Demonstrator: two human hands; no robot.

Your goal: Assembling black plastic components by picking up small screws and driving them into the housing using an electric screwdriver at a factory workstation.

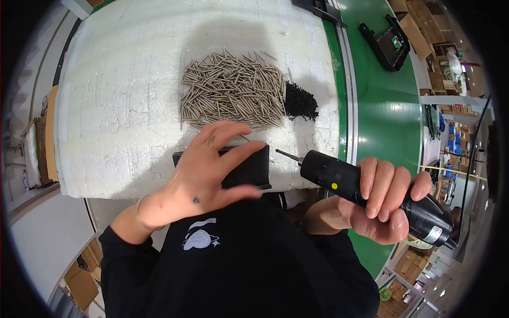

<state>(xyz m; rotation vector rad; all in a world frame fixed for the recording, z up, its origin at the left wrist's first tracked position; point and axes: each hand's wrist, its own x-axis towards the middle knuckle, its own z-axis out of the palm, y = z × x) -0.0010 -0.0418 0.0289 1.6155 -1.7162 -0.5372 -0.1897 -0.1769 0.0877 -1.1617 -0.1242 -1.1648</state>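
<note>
My right hand point(387, 199) is wrapped round a black electric screwdriver point(331, 172), its thin bit pointing left and slightly up. My left hand point(212, 169) hovers over a flat black plastic part point(249, 165) at the table's near edge, thumb and fingers spread. The hand hides much of the part; I cannot tell whether it touches it. Just beyond lies a large heap of thin metal pins point(233, 90). To its right sits a small pile of black screws point(301, 100).
The work surface point(122, 95) is covered in white foam sheeting. A green conveyor belt point(387, 122) with a metal rail runs along the right, carrying a black housing with a small green board point(389, 45). Another black part point(321, 10) lies at the far edge. Cardboard boxes stand beyond.
</note>
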